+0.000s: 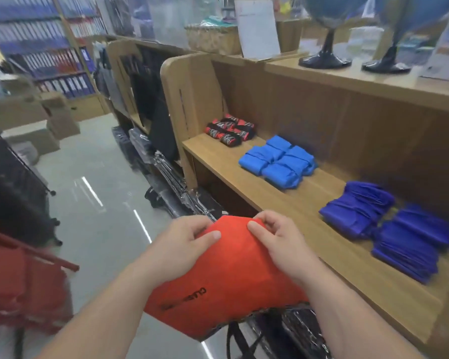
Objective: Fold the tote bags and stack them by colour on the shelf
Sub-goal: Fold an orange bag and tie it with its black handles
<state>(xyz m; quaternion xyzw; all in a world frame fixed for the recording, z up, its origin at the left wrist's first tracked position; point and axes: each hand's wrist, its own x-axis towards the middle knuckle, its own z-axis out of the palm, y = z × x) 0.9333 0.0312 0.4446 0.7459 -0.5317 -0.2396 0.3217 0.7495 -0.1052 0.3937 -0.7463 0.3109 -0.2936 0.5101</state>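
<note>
Holding a red tote bag (233,278) in both hands, in front of a wooden shelf (283,203).
The left hand (184,244) pinches the bag's upper edge, thumb on top; the right hand (278,242) pinches the same edge just beside it. On the shelf, from left, lie red-and-black folded bags (228,129), light blue folded bags (278,161) and dark blue folded bags (389,229).

Wicker basket (213,40), binders (62,81), cardboard boxes (31,136).
</note>
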